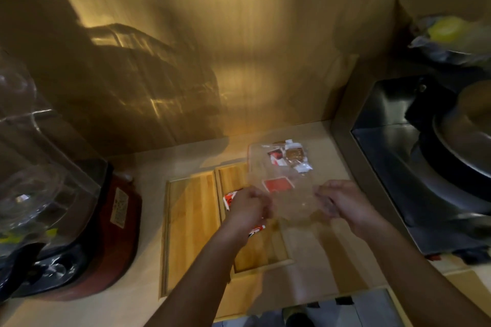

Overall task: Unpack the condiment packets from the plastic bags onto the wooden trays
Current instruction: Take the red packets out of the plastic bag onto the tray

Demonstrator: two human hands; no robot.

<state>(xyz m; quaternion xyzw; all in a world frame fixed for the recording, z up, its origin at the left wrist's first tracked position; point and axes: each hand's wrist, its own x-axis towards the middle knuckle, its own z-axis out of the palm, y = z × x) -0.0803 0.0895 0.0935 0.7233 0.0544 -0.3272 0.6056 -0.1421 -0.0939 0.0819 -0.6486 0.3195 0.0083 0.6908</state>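
Both hands hold one clear plastic bag (292, 194) by its near edge above the counter. My left hand (249, 207) pinches its left side and my right hand (342, 204) its right side. Inside the bag I see a red packet (277, 184) near my hands and a cluster of white, red and brown condiment packets (289, 155) at its far end. Two wooden trays lie side by side: the left tray (190, 220) is bare, while the right tray (255, 249) holds red-and-white packets (230, 198), partly hidden under my left hand.
A red appliance with a clear jar (79, 220) stands at the left. A steel stove with a dark pan (438, 162) fills the right side. A wooden wall rises behind the counter. A bowl holding a yellow item (449, 34) sits on a shelf at upper right.
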